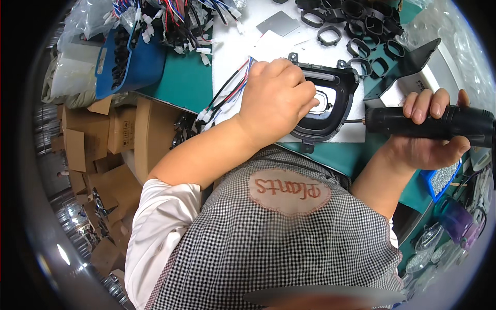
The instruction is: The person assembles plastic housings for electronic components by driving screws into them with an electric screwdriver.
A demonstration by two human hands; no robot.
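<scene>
A black oval plastic housing (338,103) with mounting tabs lies in front of me, a white ring-shaped piece in its opening. My left hand (276,98) is closed over the housing's left part, fingers curled and pressed together. Whatever sits under those fingertips is hidden. Red, blue, black and white wires (232,90) with white connectors run out beside that hand. My right hand (426,124) grips a black electric screwdriver (380,123), held level. Its thin bit points left and reaches the housing's right edge; I cannot tell whether it touches.
White foam sheet (230,57) covers part of the green table. Several black ring frames (329,36) lie at the back right, near an open box (413,85). A blue bin (132,70) and wire bundles stand back left. A blue tray (440,181) of small parts lies right.
</scene>
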